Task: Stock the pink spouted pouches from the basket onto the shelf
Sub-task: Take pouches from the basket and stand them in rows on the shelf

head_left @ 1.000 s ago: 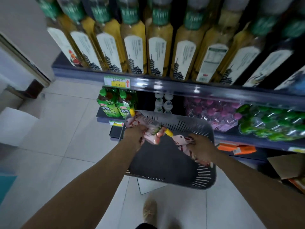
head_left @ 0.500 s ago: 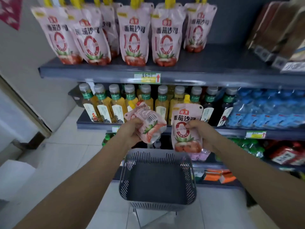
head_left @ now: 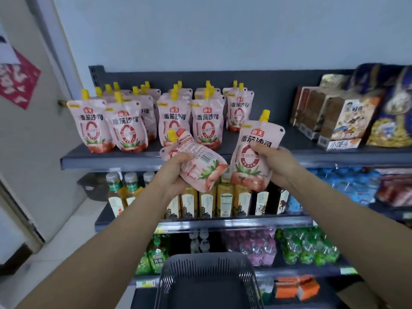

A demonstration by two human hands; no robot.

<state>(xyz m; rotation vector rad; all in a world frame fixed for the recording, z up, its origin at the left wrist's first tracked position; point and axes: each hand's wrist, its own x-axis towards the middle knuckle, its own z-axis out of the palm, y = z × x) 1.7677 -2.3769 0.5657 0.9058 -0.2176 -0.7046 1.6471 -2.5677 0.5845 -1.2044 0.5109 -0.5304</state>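
Note:
My left hand [head_left: 174, 172] grips a pink spouted pouch [head_left: 198, 161] lying tilted, back side up, its yellow cap pointing up-left. In my right hand [head_left: 274, 161] is a second pink pouch [head_left: 249, 152], held upright with its front facing me, just in front of the top shelf [head_left: 107, 160]. Several more pink pouches [head_left: 207, 121] with yellow caps stand in rows on that grey shelf, left of a bare stretch. The dark slotted basket [head_left: 207, 279] sits low in the middle and looks empty.
Brown and blue snack boxes and bags [head_left: 343, 117] fill the top shelf's right end. Yellow-green drink bottles [head_left: 225, 199] line the shelf below. Lower shelves hold pink and green packets [head_left: 305, 246]. A pale wall with a red paper [head_left: 17, 83] stands at the left.
Both hands lifted a pouch each out of the basket and rose to the top shelf's height. My view tilted upward from the basket to the shelf.

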